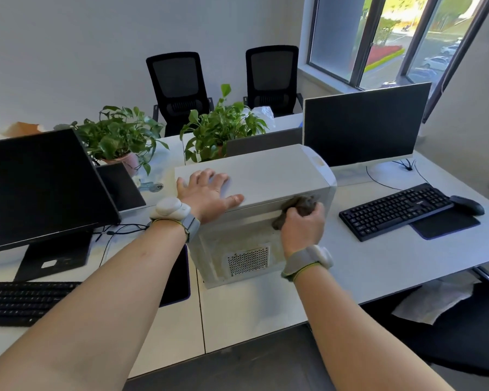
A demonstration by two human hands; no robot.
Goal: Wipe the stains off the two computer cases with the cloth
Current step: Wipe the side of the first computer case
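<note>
While the wipe goes on: right hand (301,227) is clenched around the dark cloth (297,208), pressing it on the near side panel's upper edge.
Case position: white computer case (266,176) stands at mid-desk, about 12 o'clock from the person.
Left hand: left hand (206,190) lies flat and spread on the case top at 11 o'clock, gripping nothing, steadying it.
Done: judged partial; top looks clean.
Left: yellowish stains around the vent grille (247,261); a second case is not in view.
Writing: keyboard (394,210) at 2 o'clock has a label too small to read.
</note>
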